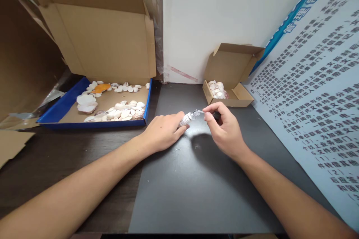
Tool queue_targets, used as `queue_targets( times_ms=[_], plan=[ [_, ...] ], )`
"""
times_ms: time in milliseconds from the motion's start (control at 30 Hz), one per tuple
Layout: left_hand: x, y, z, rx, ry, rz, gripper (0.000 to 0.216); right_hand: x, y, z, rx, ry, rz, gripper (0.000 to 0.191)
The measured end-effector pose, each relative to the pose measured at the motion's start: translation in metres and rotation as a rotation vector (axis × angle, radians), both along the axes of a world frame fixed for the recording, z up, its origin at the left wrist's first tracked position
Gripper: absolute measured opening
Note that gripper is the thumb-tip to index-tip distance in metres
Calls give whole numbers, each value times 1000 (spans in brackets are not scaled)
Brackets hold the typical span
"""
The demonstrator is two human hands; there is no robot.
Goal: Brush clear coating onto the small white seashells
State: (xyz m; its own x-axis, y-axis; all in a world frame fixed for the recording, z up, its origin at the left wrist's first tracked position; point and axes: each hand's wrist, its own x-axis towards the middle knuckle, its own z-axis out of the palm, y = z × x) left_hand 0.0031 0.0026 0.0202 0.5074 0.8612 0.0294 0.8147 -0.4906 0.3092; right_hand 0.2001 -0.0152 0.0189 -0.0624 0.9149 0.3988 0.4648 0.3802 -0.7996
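In the head view my left hand (165, 131) is closed around a small clear bottle (188, 118) with dark print on its side. The bottle lies tilted just above the grey mat, its neck pointing right. My right hand (224, 129) pinches a thin pale tip between thumb and forefinger at the bottle's mouth; its kind is too small to tell. A dark object (216, 115) shows partly behind the fingers of my right hand. Tiny clear specks lie on the mat below the hands.
A blue-edged cardboard box (92, 124) at left holds white shells (126, 112) and an orange shell (101, 88). A smaller open box (238, 102) at back right holds pale shells (217, 89). A printed sheet (314, 93) slants along the right; the grey mat (179, 201) covers the table's middle.
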Motion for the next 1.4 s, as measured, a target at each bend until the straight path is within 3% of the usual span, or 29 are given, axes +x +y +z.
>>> queue_targets(
  times_ms=[200,500,1200,1400],
  plan=[
    [0,0,0,0,13,-2,24,3,1,3,121,-188,-12,5],
    [0,0,1,25,34,-4,23,4,0,6,150,-284,-12,7],
    [3,-3,2,86,120,-57,21,7,1,19,-150,-41,21,15],
    [3,-4,4,97,142,-72,19,12,2,26,-352,37,67,16]
  ],
)
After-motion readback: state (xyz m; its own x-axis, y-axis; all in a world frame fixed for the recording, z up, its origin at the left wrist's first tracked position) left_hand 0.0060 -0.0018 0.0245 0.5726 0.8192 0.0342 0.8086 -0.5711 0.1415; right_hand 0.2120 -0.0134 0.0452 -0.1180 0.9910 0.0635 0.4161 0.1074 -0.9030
